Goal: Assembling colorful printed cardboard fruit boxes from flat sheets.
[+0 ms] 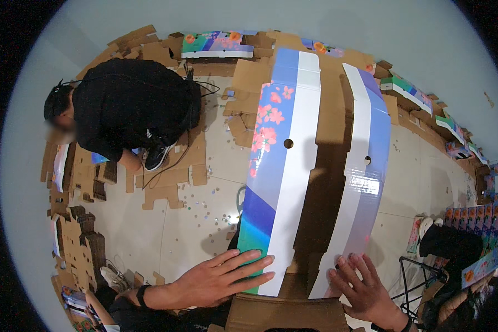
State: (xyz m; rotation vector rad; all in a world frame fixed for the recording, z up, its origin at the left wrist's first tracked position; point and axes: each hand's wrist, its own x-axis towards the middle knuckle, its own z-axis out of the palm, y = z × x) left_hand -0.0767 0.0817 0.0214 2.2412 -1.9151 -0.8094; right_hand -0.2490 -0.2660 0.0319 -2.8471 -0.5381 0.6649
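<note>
In front of me lies a long cardboard box (pixel 330 188). Its left panel (pixel 286 182) is printed blue, purple and green with pink flowers, with a white strip and a round hole. The right panel (pixel 366 166) is white and pale purple, also with a hole. Brown inner cardboard shows between the panels. My left hand (pixel 221 276) lies with fingers stretched out over the near end of the left panel. On the near end of the right panel rest the spread fingers of my right hand (pixel 362 290). A brown flap (pixel 285 312) lies at the near end, between my hands.
A person in black (pixel 133 105) crouches at the left on flattened cardboard (pixel 182 166). Cardboard stacks (pixel 77 238) and printed boxes (pixel 218 44) line the walls. Small discs (pixel 205 213) litter the floor. A folding stool (pixel 418 279) and another person's leg (pixel 451 243) are at the right.
</note>
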